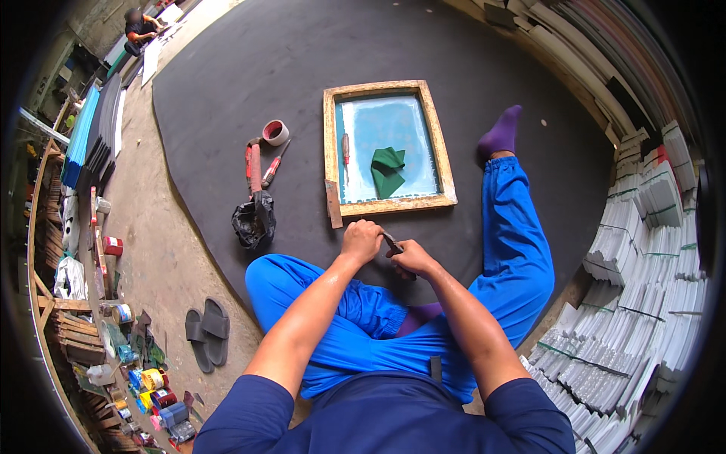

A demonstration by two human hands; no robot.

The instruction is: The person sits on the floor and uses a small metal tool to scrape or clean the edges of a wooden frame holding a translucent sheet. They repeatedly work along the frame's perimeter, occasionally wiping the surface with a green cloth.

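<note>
Left hand: the left hand (361, 240) is curled into a closed fist just below the lower edge of the wooden screen-printing frame (387, 152); what it grips, if anything, is hidden.
Right hand: the right hand (412, 258) is closed around a small dark tool (392, 242), whose tip points toward the left hand.
Frame: it lies flat on the black mat (302, 68), its mesh pale blue, with a folded green cloth (387, 171) and a red-handled tool (345, 148) inside it.
Left of frame: a roll of red tape (275, 132), a red-handled screwdriver (272, 168) and a crumpled black bag (253, 219) lie on the mat.
Legs: blue trousers (514, 250), purple sock (501, 135).
Floor: grey sandals (207, 330) beside the mat.
Right side: stacks of white sheets (643, 265).
</note>
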